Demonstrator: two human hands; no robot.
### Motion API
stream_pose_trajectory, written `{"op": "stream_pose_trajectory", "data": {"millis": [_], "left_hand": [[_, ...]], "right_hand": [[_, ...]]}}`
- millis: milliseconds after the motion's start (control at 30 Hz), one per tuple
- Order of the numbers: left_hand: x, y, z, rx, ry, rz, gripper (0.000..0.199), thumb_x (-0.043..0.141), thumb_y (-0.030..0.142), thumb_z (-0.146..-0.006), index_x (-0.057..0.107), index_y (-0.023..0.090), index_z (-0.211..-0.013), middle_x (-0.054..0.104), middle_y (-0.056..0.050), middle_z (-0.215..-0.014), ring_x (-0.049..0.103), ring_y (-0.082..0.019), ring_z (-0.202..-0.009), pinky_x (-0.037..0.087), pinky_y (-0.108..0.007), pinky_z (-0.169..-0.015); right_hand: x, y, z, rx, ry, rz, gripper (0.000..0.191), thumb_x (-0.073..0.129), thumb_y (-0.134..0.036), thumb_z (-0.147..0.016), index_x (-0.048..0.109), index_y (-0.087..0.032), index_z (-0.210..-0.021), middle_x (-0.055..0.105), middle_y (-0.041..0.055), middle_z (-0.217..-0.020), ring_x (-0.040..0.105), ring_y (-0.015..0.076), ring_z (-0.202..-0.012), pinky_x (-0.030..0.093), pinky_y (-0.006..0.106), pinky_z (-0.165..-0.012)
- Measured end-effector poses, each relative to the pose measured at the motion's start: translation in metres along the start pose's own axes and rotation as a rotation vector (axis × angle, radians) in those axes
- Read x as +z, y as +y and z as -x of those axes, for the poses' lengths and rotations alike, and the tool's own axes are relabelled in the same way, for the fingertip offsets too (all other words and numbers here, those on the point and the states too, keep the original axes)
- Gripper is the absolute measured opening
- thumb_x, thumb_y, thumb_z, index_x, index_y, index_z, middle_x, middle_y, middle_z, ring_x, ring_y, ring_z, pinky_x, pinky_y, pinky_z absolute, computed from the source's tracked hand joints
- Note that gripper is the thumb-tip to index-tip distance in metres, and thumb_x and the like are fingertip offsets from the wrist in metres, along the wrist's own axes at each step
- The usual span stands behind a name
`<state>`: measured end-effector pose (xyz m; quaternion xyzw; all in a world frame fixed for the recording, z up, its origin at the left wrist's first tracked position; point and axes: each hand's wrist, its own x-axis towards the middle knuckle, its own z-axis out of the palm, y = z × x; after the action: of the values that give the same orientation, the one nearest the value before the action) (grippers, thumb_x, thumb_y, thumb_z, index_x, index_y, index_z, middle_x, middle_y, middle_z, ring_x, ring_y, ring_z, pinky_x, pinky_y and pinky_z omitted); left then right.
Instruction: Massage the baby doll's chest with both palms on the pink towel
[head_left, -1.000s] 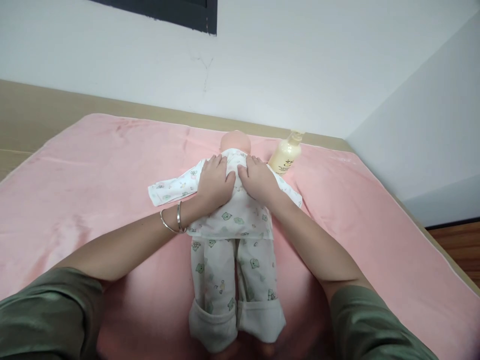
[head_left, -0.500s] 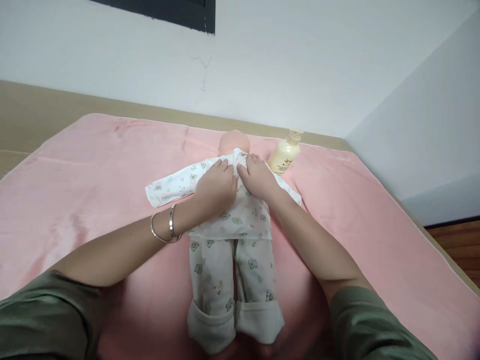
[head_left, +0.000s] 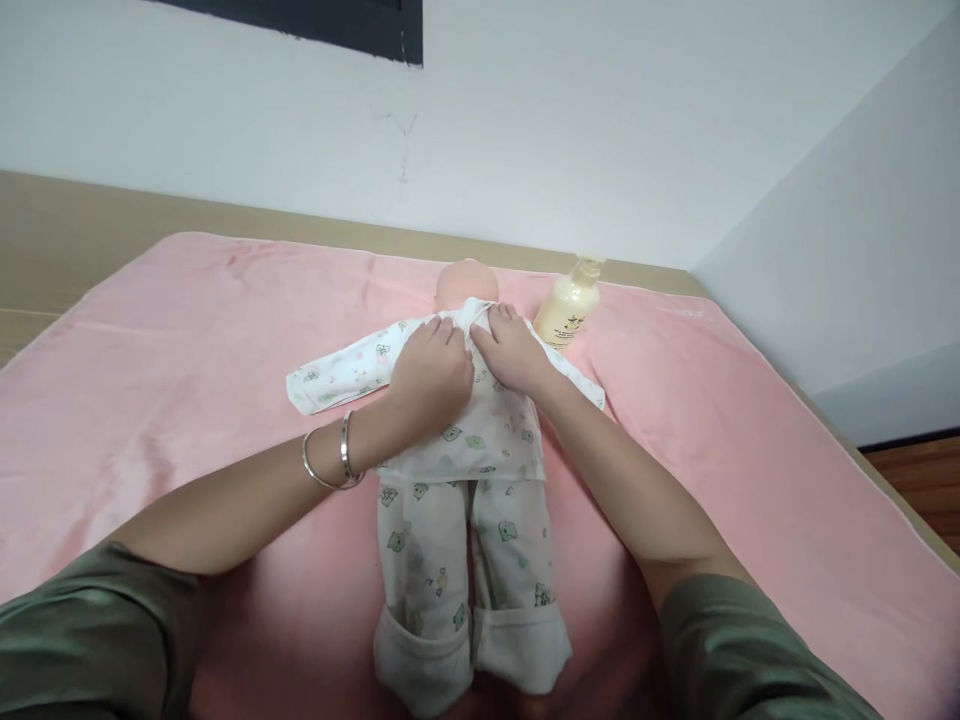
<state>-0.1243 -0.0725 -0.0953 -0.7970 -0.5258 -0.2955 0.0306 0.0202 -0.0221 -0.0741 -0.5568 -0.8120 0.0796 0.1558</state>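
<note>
A baby doll (head_left: 466, 280) lies stretched out on a pink blanket, its head at the far end. It wears a white printed top (head_left: 480, 445) and matching trousers (head_left: 427, 560) with the cuffs turned up. My left hand (head_left: 433, 370), with two silver bangles on the wrist, is closed on the upper front of the top, below the neck. Right beside it, my right hand (head_left: 511, 350) pinches the top's cloth near the collar, thumb towards the left hand. What lies between my fingertips is hidden. The doll's face is not visible from here.
A pale yellow pump bottle (head_left: 568, 308) stands beside the doll's shoulder on the right. The pink blanket (head_left: 225, 300) covers a wooden surface (head_left: 90, 220) that meets a white wall (head_left: 562, 130). A dark frame (head_left: 360, 25) sits on the wall above.
Both hands stay at the top's upper front with almost no movement. The view has shifted very slightly.
</note>
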Motion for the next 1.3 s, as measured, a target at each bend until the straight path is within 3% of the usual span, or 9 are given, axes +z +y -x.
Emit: {"op": "stream_pose_trajectory", "data": {"millis": [100,267,333,400,533,633,867,1067,1300], "left_hand": [[-0.002,0.0,-0.001,-0.011,-0.019,0.006,0.029,0.04,0.018,-0.091,0.066,0.011,-0.101,0.069,-0.022,-0.109,0.062,-0.036,-0.116,0.046,-0.051,-0.111],[-0.012,-0.022,-0.023,-0.301,-0.211,0.095,0.029,0.037,0.026,-0.095,0.065,0.018,-0.096,0.073,-0.014,-0.105,0.067,-0.03,-0.097,0.054,-0.042,-0.088],[-0.013,-0.026,-0.028,-0.354,-0.247,0.087,0.034,0.032,0.027,-0.097,0.064,0.018,-0.095,0.074,-0.012,-0.101,0.067,-0.028,-0.091,0.054,-0.039,-0.082],[-0.014,-0.021,-0.026,-0.337,-0.236,0.017,0.037,0.03,0.026,-0.098,0.065,0.015,-0.098,0.073,-0.015,-0.104,0.068,-0.029,-0.096,0.054,-0.041,-0.087],[-0.014,0.005,-0.004,-0.114,-0.171,-0.125,0.036,0.035,0.02,-0.096,0.064,0.005,-0.111,0.067,-0.024,-0.121,0.061,-0.036,-0.121,0.047,-0.048,-0.107],[-0.016,0.016,0.006,-0.021,-0.163,-0.127,0.034,0.039,0.018,-0.093,0.063,0.006,-0.114,0.065,-0.025,-0.127,0.056,-0.037,-0.129,0.045,-0.05,-0.111],[-0.01,-0.013,-0.02,-0.261,-0.182,0.037,0.028,0.033,0.022,-0.095,0.06,0.014,-0.102,0.069,-0.018,-0.112,0.065,-0.032,-0.105,0.052,-0.047,-0.098],[-0.002,-0.015,-0.016,-0.265,-0.088,0.045,0.027,0.034,0.022,-0.094,0.06,0.016,-0.099,0.07,-0.016,-0.108,0.064,-0.031,-0.105,0.05,-0.046,-0.099],[0.002,-0.015,-0.013,-0.276,-0.059,0.08,0.037,0.036,0.026,-0.096,0.062,0.014,-0.119,0.069,-0.016,-0.127,0.06,-0.032,-0.124,0.046,-0.048,-0.11]], "right_hand": [[0.001,-0.006,0.006,0.002,-0.007,0.091,0.059,0.033,-0.035,-0.106,0.047,0.007,-0.144,0.051,0.0292,-0.152,0.045,0.0382,-0.144,0.035,0.049,-0.122],[0.003,-0.032,0.039,-0.093,0.052,0.226,0.058,0.03,-0.028,-0.105,0.045,0.011,-0.145,0.053,0.0337,-0.148,0.046,0.0412,-0.143,0.034,0.053,-0.122],[0.004,-0.033,0.04,-0.129,0.061,0.211,0.057,0.03,-0.027,-0.104,0.044,0.01,-0.145,0.051,0.0332,-0.15,0.044,0.0407,-0.145,0.033,0.053,-0.122],[0.004,-0.026,0.031,-0.129,0.043,0.128,0.055,0.032,-0.028,-0.104,0.048,0.006,-0.144,0.054,0.0299,-0.148,0.048,0.0383,-0.142,0.037,0.051,-0.12],[0.001,0.0,0.004,-0.005,0.02,-0.058,0.049,0.036,-0.036,-0.103,0.06,-0.003,-0.13,0.064,0.0234,-0.135,0.056,0.0346,-0.128,0.045,0.048,-0.111],[-0.001,0.006,-0.002,0.028,0.002,-0.055,0.048,0.035,-0.036,-0.104,0.061,-0.003,-0.128,0.065,0.0234,-0.133,0.056,0.0346,-0.127,0.044,0.048,-0.112],[0.004,-0.016,0.02,-0.078,0.046,0.149,0.048,0.032,-0.029,-0.104,0.057,0.003,-0.129,0.065,0.0277,-0.129,0.057,0.039,-0.123,0.043,0.053,-0.111],[0.019,-0.02,0.035,-0.217,0.178,0.102,0.045,0.03,-0.023,-0.101,0.06,-0.005,-0.13,0.064,0.0234,-0.134,0.053,0.0368,-0.134,0.038,0.055,-0.119],[0.007,-0.005,0.008,-0.043,0.058,-0.051,0.06,0.039,-0.038,-0.101,0.049,0.003,-0.143,0.052,0.0262,-0.151,0.045,0.037,-0.144,0.035,0.052,-0.123]]}}
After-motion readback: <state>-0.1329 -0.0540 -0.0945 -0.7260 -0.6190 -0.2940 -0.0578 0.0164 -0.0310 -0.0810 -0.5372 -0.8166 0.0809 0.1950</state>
